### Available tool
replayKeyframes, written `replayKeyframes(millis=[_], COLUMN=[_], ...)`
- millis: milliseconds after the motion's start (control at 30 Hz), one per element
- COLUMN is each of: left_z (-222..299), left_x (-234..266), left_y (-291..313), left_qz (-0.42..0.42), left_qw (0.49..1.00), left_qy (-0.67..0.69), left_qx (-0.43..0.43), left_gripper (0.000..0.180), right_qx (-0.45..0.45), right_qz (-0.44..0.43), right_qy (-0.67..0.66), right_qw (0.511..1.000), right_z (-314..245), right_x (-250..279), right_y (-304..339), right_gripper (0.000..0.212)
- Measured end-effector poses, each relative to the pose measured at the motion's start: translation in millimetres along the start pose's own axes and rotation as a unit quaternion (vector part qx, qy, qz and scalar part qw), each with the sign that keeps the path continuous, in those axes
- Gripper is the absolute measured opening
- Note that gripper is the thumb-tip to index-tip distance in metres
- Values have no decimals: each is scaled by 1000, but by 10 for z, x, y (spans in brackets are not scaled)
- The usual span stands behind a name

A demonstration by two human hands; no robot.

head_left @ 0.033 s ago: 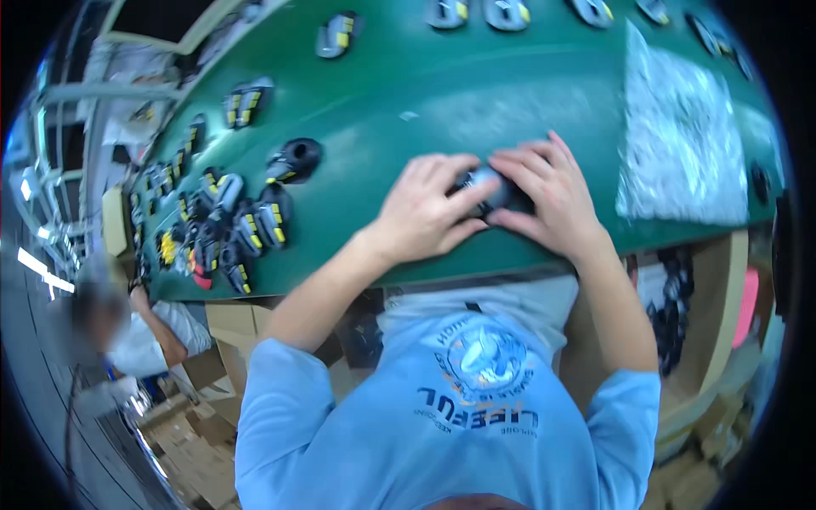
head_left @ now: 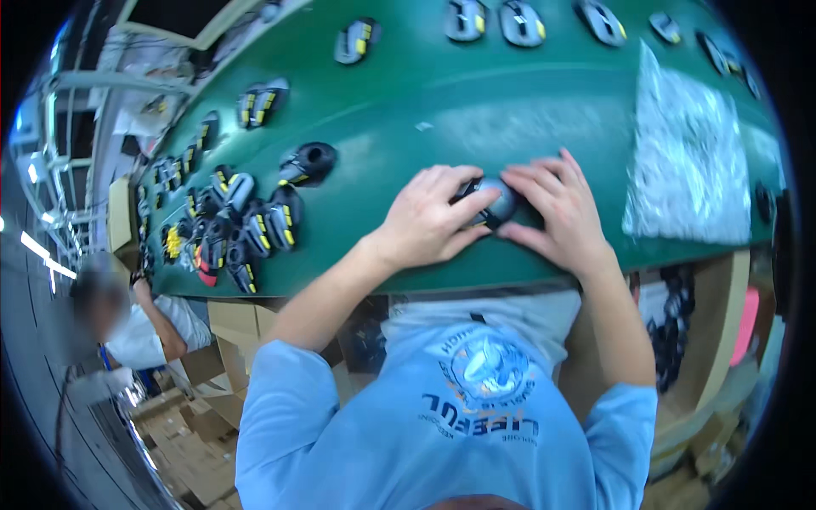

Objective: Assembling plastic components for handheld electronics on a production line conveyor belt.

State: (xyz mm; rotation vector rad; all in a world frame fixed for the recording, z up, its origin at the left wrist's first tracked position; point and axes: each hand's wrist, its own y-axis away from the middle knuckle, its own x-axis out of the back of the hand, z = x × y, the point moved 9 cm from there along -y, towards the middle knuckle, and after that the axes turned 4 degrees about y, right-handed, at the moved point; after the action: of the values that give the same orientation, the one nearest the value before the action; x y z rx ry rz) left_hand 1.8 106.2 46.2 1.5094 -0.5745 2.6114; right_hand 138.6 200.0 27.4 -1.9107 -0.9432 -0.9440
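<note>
Over the front of the green table [head_left: 382, 127], both hands meet at a rounded grey-and-black piece [head_left: 501, 202] with a smooth grey dome; its exact kind I cannot make out. My left hand [head_left: 433, 208] grips its left side, thumb lying over the dome and fingers curled round the back. On the other side, my right hand [head_left: 557, 204] is curved about the right edge, fingertips at the back and thumb at the front. Their grip hides part of the piece. To the left lies a black part with a round opening [head_left: 308, 163].
Several grey-and-black pieces with yellow bits [head_left: 280, 217] cluster at the left. More such pieces [head_left: 521, 23] line the far side. A clear plastic bag [head_left: 688, 161] lies at the right. Cardboard boxes [head_left: 234, 327] and another person [head_left: 149, 336] are at the lower left.
The right hand has drawn slightly away from the left, baring more of the grey dome. The table's things sit a little lower and further right in the picture.
</note>
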Motion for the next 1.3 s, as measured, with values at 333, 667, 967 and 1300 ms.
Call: replayKeyframes(millis=[333, 667, 967, 1300], left_z=[-1629, -3165, -793, 167], left_x=[2012, 1195, 615, -159], left_y=[234, -573, -298, -54], left_qz=[328, 114, 67, 22], left_qw=[900, 877, 992, 999], left_qy=[-237, -247, 31, 10], left_qx=[162, 395, 102, -22], left_gripper=[47, 90, 72, 73], right_qx=[12, -20, -147, -329], right_qz=[-6, -3, 290, 74], right_qy=[19, 20, 13, 263], right_qw=[1000, 1000, 946, 904], right_z=[-98, -31, 697, 2837], right_x=[12, 106, 1486, 1646], right_y=[-75, 5, 463, 552], right_gripper=[56, 52, 11, 23])
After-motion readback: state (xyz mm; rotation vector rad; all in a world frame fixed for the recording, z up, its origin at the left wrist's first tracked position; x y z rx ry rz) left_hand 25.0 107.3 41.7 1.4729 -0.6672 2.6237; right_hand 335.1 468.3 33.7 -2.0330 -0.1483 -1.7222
